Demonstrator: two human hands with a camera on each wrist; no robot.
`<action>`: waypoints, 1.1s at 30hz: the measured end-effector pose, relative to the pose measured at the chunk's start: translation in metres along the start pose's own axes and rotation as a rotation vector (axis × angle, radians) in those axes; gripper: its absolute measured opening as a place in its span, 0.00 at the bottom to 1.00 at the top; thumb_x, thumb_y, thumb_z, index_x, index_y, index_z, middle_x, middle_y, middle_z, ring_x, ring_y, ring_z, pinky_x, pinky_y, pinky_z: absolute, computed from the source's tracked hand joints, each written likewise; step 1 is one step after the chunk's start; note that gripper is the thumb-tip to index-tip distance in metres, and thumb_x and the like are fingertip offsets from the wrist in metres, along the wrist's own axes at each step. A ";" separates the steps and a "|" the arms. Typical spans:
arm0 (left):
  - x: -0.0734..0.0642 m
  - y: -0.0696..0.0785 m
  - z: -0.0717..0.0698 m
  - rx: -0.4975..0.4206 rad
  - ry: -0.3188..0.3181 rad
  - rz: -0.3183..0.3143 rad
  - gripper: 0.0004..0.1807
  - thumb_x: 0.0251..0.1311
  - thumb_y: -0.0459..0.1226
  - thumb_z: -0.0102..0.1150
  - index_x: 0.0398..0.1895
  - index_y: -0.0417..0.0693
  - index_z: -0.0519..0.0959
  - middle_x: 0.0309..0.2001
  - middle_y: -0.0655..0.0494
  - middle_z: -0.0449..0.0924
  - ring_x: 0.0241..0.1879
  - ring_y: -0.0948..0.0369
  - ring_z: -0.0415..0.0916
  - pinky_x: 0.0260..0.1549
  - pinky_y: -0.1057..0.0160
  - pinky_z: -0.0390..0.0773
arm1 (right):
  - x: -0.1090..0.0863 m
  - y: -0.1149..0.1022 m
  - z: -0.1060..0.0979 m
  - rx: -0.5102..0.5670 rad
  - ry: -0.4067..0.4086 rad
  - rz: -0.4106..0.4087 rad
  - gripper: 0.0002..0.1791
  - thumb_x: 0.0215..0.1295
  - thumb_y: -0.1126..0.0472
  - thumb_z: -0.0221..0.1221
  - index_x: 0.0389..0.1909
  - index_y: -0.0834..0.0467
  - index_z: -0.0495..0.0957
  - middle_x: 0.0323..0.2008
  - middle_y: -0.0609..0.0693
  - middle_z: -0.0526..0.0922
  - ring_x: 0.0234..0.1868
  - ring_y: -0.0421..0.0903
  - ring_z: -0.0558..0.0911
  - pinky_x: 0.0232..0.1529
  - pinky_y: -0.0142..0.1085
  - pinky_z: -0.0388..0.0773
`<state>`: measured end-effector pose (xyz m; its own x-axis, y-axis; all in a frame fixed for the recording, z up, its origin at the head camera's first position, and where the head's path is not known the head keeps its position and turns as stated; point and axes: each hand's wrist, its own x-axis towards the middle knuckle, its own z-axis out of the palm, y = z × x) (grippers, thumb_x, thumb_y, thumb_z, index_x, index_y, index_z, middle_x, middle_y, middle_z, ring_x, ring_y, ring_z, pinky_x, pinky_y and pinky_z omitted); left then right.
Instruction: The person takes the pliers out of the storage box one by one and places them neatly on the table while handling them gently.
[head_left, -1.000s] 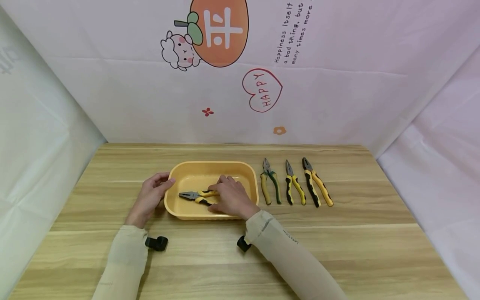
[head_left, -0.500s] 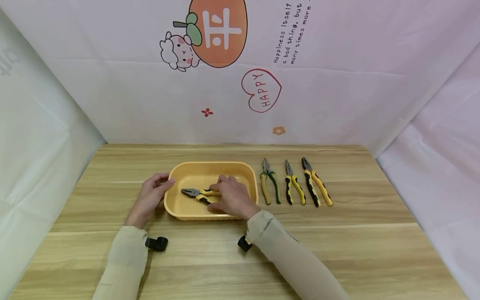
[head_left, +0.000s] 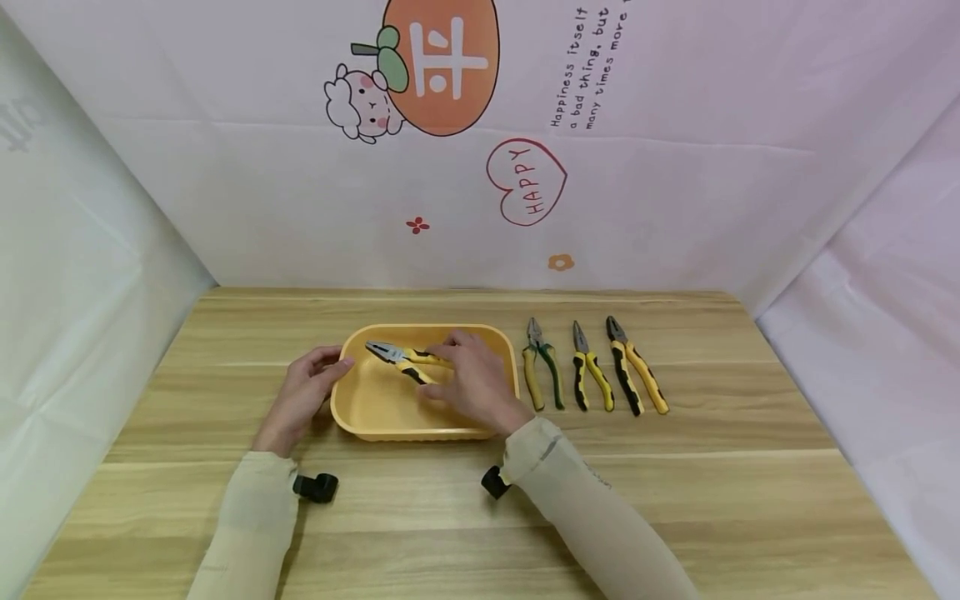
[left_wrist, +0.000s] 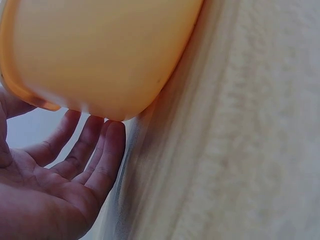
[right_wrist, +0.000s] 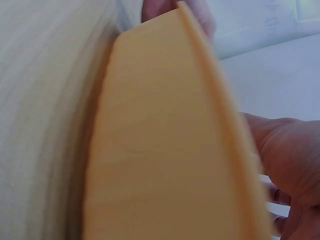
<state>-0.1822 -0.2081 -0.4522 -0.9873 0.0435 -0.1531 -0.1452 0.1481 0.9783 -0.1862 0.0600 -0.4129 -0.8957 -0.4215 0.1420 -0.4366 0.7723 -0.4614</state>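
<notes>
In the head view my right hand (head_left: 480, 379) grips the yellow-and-black handles of a pair of combination pliers (head_left: 389, 352), whose grey jaws point left and toward the back. The pliers are over the inside of a yellow plastic basin (head_left: 382, 408), and the palm hides their handle ends. At the basin's left end, my left hand (head_left: 302, 392) holds the rim, thumb over the edge. Its fingertips meet the outer wall (left_wrist: 100, 60) in the left wrist view. From the right wrist camera, the basin's near side (right_wrist: 155, 135) blocks the pliers.
Right of the basin, three pliers lie in a row on the wooden table (head_left: 420, 517): green-handled pliers (head_left: 534, 333), long-nose pliers (head_left: 581, 337) and larger yellow-black pliers (head_left: 617, 331). A printed white cloth (head_left: 300, 208) hangs behind, with cloth at both sides.
The right hand has moved the pliers up in the view, toward the basin's back wall, and their jaws have tilted toward the back. The left hand stays on the rim.
</notes>
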 end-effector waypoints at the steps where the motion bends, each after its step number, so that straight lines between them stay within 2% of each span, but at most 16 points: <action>1: 0.000 0.000 0.000 -0.001 -0.001 0.003 0.30 0.76 0.44 0.55 0.71 0.33 0.66 0.63 0.36 0.70 0.50 0.61 0.78 0.45 0.68 0.82 | 0.000 0.000 -0.002 -0.004 0.008 -0.003 0.33 0.56 0.46 0.76 0.62 0.53 0.82 0.48 0.46 0.77 0.48 0.47 0.74 0.40 0.40 0.74; 9: 0.000 0.001 0.000 0.003 0.009 0.012 0.29 0.76 0.44 0.55 0.70 0.32 0.67 0.62 0.36 0.70 0.49 0.62 0.77 0.44 0.69 0.81 | -0.009 0.002 -0.018 -0.050 0.065 -0.020 0.32 0.53 0.45 0.77 0.59 0.51 0.83 0.48 0.47 0.78 0.51 0.49 0.76 0.39 0.41 0.76; 16: 0.000 0.001 0.000 0.003 0.011 0.010 0.30 0.76 0.44 0.55 0.70 0.32 0.66 0.62 0.36 0.70 0.48 0.64 0.77 0.44 0.70 0.81 | -0.019 0.004 -0.033 -0.020 0.103 -0.016 0.33 0.53 0.46 0.77 0.60 0.52 0.83 0.47 0.46 0.78 0.44 0.46 0.74 0.32 0.37 0.72; 27: 0.000 0.001 0.000 0.000 0.008 0.014 0.29 0.76 0.43 0.54 0.70 0.31 0.66 0.59 0.38 0.72 0.46 0.66 0.77 0.43 0.71 0.81 | -0.037 0.018 -0.055 0.025 0.153 -0.010 0.32 0.55 0.47 0.76 0.60 0.56 0.83 0.42 0.47 0.77 0.37 0.45 0.71 0.33 0.37 0.70; 33: 0.000 0.001 0.001 0.003 0.009 0.005 0.29 0.76 0.44 0.54 0.71 0.32 0.66 0.60 0.39 0.72 0.47 0.65 0.77 0.44 0.71 0.81 | -0.047 0.029 -0.061 0.020 0.180 0.011 0.33 0.53 0.48 0.77 0.59 0.56 0.83 0.42 0.47 0.77 0.34 0.45 0.70 0.26 0.35 0.67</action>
<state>-0.1825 -0.2075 -0.4513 -0.9886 0.0350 -0.1468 -0.1399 0.1510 0.9786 -0.1619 0.1309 -0.3790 -0.9017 -0.3197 0.2909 -0.4267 0.7659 -0.4810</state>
